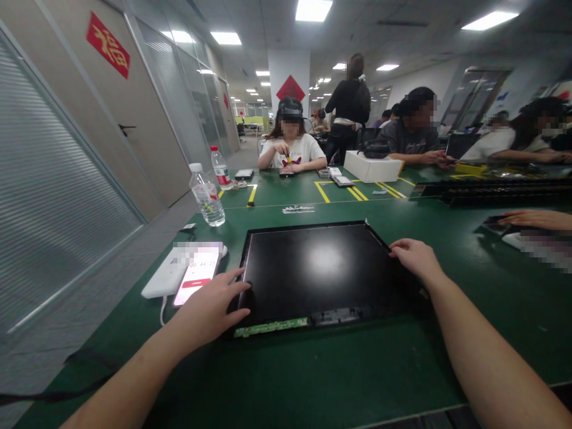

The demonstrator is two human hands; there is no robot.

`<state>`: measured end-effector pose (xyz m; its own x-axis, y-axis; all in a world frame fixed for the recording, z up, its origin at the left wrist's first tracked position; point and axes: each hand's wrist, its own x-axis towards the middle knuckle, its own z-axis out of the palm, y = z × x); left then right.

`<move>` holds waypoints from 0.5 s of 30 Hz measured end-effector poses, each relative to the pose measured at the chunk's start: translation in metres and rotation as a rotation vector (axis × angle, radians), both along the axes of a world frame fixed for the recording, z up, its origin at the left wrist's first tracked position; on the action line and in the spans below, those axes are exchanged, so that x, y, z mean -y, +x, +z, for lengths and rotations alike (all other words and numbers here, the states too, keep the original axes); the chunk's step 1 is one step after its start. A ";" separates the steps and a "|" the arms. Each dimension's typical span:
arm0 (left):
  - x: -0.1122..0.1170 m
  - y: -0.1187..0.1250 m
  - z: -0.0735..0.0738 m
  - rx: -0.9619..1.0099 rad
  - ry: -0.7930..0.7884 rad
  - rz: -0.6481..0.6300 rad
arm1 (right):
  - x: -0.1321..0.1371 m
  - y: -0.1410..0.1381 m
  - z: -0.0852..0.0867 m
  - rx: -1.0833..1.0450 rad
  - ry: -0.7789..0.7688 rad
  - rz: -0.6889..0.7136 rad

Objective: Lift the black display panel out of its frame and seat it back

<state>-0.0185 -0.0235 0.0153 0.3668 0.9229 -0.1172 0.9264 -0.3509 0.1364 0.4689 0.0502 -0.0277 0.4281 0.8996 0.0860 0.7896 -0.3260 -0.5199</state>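
Fingers of the left hand lie spread and unclenched on the left edge of a black display panel, the thumb resting on its near corner. Across the panel, the fingers of the right hand bend over the right edge; whether they grip it or merely touch it cannot be told. The panel lies flat on the green table between the two sets of fingers, a green circuit strip showing along its near edge, just right of the left thumb. A lit phone and a white power bank lie just left of the left fingers, and a water bottle stands beyond them. A co-worker's hand rests on the table beyond and to the right of the right fingers.
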 end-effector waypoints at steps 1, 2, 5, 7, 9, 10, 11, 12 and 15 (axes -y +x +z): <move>0.000 -0.001 0.001 0.014 -0.022 -0.015 | 0.000 0.000 0.000 0.000 0.000 -0.003; 0.000 -0.002 0.002 0.027 -0.042 -0.027 | 0.000 0.000 0.000 -0.001 0.004 -0.004; 0.000 -0.005 0.004 0.055 -0.068 -0.053 | 0.000 0.000 -0.001 -0.006 0.017 -0.001; -0.001 -0.006 0.005 0.068 -0.077 -0.067 | 0.000 0.001 -0.001 -0.004 0.015 0.004; -0.001 -0.007 0.004 0.086 -0.089 -0.078 | 0.000 0.001 -0.001 -0.003 0.016 0.005; -0.001 -0.007 0.003 0.099 -0.101 -0.086 | 0.000 0.001 -0.001 -0.005 0.019 0.005; -0.001 -0.007 0.002 0.117 -0.117 -0.098 | 0.000 0.001 -0.001 -0.008 0.025 0.004; -0.001 -0.008 0.002 0.139 -0.134 -0.118 | 0.000 0.001 -0.002 -0.012 0.029 0.003; 0.000 -0.009 0.000 0.195 -0.172 -0.198 | 0.000 0.001 -0.002 -0.021 0.036 0.001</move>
